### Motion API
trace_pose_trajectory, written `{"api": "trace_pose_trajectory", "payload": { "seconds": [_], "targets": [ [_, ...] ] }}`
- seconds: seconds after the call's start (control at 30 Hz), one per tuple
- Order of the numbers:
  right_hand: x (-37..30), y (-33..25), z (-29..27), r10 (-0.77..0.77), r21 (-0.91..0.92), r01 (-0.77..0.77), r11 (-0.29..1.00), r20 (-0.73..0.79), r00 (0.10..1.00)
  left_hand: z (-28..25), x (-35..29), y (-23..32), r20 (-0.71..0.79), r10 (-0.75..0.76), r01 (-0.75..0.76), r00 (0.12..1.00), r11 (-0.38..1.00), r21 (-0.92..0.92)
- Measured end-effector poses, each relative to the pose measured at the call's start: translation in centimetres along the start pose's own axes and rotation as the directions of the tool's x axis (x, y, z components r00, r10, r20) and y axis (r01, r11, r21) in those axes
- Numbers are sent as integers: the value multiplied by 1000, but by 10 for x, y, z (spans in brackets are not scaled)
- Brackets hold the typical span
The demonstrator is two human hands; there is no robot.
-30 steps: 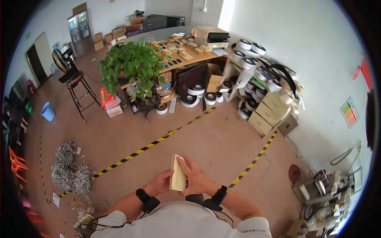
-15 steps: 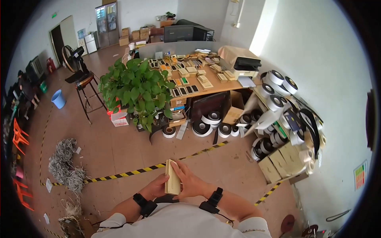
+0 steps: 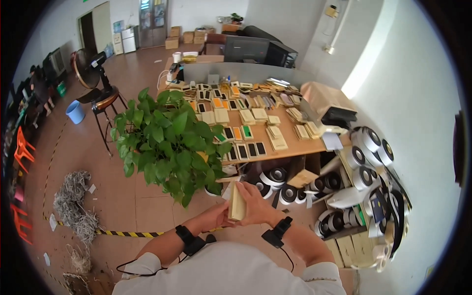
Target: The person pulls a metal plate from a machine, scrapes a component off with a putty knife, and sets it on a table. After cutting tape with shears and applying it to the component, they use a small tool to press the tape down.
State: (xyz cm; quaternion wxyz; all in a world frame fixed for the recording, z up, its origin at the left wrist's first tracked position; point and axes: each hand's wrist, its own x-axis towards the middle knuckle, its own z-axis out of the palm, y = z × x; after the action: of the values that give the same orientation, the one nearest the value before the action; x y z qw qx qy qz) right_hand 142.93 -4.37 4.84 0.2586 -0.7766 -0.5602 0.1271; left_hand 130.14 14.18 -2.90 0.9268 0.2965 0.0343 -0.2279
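Both my hands hold a thin stack of pale cream cards point(image 3: 237, 202) upright in front of my chest. My left hand point(image 3: 215, 216) grips its left side and lower edge. My right hand point(image 3: 256, 202) wraps the right side, fingers over the top. Each wrist carries a black band with a small device. Just ahead stands a large green potted plant point(image 3: 169, 142) beside a wooden table point(image 3: 290, 147) covered with several rows of similar cream, yellow and dark cards.
Black-and-white tape rolls point(image 3: 366, 169) pile up at the right against the white wall. Yellow-black floor tape point(image 3: 130, 234) crosses the brown floor. A heap of grey shreds point(image 3: 73, 206) lies left, with a stool point(image 3: 105, 101), a blue bucket point(image 3: 75, 111) and a fan behind.
The view has moved forward toward the plant and table, which now sit much closer. My hands keep the same hold on the card stack.
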Motion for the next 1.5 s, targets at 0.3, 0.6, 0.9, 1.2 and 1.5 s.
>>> {"api": "trace_pose_trajectory", "payload": {
  "seconds": [0.3, 0.6, 0.9, 1.2, 1.5],
  "targets": [
    [193, 230, -39, 90, -280, -30, 959, 202, 975, -87, -51, -9, -680, 61, 132, 730, 965, 228],
    [453, 263, -58, 36, -448, 170, 878, 416, 909, -39, 4, -27, -949, 134, -277, 284, 959, 53],
    [501, 323, -65, 19, -368, 172, 914, 460, 888, -5, 49, -80, -999, 0, -468, -33, 884, 16],
    [482, 331, -65, -59, -326, 198, 924, 392, 918, -35, 77, -110, -998, -24, -378, -63, 926, 1],
    [508, 330, -29, -290, -375, 406, 833, 330, 898, -30, 78, -121, -980, -29, -385, -197, 922, 51]
  ]
}}
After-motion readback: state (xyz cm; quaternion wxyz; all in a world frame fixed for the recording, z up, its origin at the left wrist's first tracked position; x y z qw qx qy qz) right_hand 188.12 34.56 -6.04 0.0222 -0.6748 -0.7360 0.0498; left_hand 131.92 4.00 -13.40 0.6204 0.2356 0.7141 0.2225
